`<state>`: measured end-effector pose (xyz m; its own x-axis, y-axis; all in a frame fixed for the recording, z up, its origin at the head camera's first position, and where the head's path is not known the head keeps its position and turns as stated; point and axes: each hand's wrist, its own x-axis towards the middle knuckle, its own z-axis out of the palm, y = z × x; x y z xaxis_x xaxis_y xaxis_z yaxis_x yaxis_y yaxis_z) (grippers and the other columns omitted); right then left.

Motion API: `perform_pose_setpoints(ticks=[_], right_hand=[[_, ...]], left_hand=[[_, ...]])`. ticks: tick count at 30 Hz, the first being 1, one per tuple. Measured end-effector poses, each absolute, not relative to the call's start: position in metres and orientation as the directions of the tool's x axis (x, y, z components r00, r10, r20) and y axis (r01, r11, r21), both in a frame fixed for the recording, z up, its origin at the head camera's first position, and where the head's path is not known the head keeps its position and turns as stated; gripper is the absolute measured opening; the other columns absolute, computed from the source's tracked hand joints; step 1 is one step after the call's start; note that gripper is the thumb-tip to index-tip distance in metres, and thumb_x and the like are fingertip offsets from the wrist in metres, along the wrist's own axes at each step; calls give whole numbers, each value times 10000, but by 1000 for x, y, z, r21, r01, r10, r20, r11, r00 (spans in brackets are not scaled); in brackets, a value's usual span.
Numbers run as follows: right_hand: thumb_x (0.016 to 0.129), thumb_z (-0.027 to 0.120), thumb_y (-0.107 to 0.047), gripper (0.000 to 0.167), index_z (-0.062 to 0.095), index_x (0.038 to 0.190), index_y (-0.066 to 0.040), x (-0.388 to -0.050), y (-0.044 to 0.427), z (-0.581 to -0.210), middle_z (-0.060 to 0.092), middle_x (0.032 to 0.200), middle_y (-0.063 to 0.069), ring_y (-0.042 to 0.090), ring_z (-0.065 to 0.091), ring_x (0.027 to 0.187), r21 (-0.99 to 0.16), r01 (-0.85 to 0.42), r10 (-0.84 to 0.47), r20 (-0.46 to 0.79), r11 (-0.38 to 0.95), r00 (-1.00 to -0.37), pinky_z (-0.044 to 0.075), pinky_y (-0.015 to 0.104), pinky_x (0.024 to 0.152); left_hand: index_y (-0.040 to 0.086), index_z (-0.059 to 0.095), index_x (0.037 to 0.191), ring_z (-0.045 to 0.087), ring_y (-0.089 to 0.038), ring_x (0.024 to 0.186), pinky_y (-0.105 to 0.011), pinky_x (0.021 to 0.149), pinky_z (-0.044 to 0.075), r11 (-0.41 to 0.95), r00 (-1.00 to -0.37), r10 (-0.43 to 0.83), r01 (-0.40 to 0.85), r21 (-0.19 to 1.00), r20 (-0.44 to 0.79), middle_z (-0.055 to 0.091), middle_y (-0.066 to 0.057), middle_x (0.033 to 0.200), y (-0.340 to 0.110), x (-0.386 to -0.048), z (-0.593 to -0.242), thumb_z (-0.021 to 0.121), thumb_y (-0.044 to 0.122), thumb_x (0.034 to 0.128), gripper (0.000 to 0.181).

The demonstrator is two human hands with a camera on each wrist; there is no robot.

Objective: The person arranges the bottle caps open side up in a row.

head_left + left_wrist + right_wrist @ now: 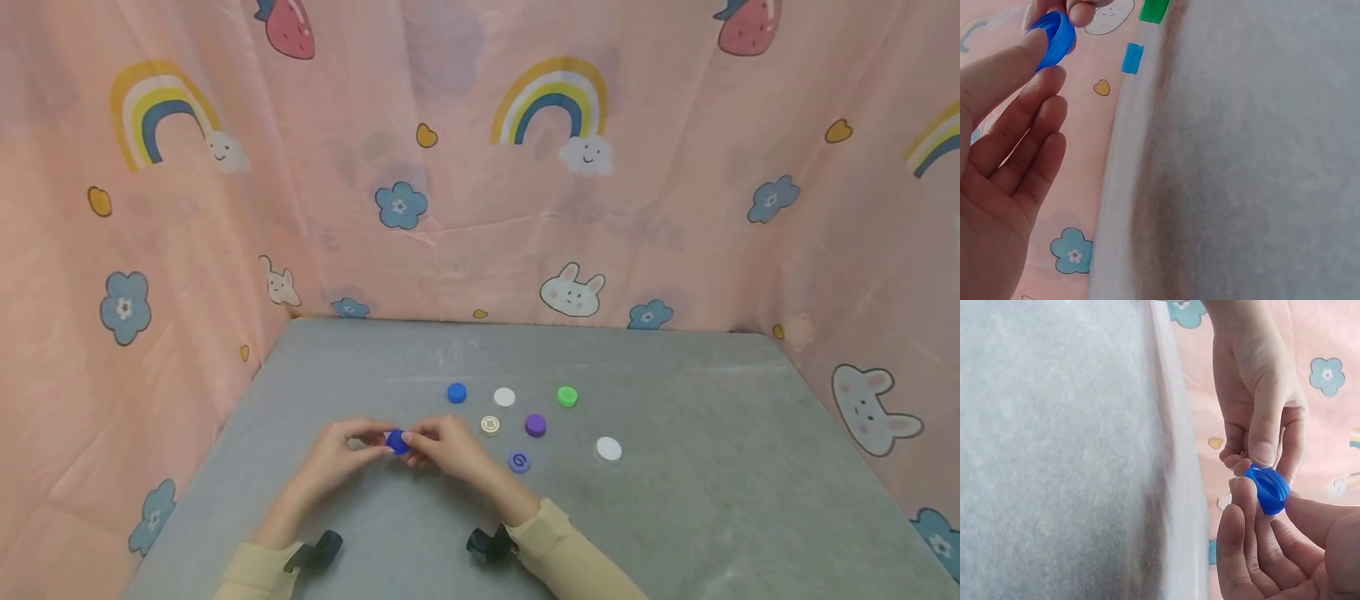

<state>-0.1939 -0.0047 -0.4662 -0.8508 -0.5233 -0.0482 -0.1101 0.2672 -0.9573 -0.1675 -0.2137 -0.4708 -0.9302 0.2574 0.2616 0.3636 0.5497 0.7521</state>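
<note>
Head view: I see a dark-blue cap (397, 443) held between two hands, left of the middle of the gray table (712, 475). The left hand (341, 452) pinches one side with thumb and fingers, and the right hand (452, 447) pinches the other, probably because so small a thing sits steadier gripped from both sides. My right-wrist view looks into its hollow (ridged inside, it seems).

Beyond the right hand lie a bright-blue cap (457, 393), a white disc (505, 397), a cream cap (490, 426), a purple cap (536, 426), a lavender cap (519, 462), a green cap (567, 397) and a clear-rimmed disc (609, 449), spaced apart, which I'd guess keeps each easy to pick up. A pink curtain (465, 175) hangs behind.
</note>
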Motion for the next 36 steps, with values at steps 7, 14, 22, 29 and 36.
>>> perform_pose_setpoints(ticks=[7, 14, 22, 29, 36], right_hand=[[945, 585, -204, 268, 698, 964, 38, -192, -6, -464, 714, 792, 175, 262, 700, 713, -972, -64, -513, -63, 227, -856, 571, 393, 676], [951, 575, -183, 267, 695, 979, 54, -190, -9, -465, 711, 777, 172, 242, 694, 692, -974, -54, -502, -66, 221, -862, 572, 349, 646], [907, 634, -128, 260, 663, 1063, 78, -187, -13, -467, 715, 791, 175, 240, 701, 700, -977, -56, -482, -51, 205, -875, 571, 316, 637], [860, 698, -156, 309, 667, 1103, 32, -183, -15, -464, 728, 786, 107, 171, 697, 684, -961, -96, -474, -41, 260, -880, 555, 250, 618], [837, 722, -167, 303, 683, 1088, 0, -182, -17, -466, 729, 774, 64, 61, 657, 634, -935, -165, -502, -16, 314, -865, 516, 201, 567]], left_hand=[[201, 724, 1050, 641, -79, 795, -377, 739, 529, 526, -928, 259, 368, 767, 268, 711, 70, 889, -212, -167, -472, 795, 198, 754, 304], [231, 724, 1035, 634, -54, 777, -333, 728, 526, 544, -928, 259, 369, 753, 268, 698, 105, 873, -213, -166, -472, 795, 234, 754, 289], [235, 719, 974, 606, -42, 756, -298, 702, 508, 570, -941, 249, 334, 751, 229, 665, 130, 805, -218, -165, -473, 782, 304, 765, 229], [218, 713, 974, 608, -54, 772, -262, 716, 491, 585, -959, 232, 270, 765, 162, 670, 113, 807, -222, -164, -474, 754, 370, 786, 246], [204, 716, 970, 625, -49, 777, -288, 770, 507, 571, -964, 234, 242, 785, 127, 683, 106, 817, -227, -162, -475, 760, 352, 784, 242]])
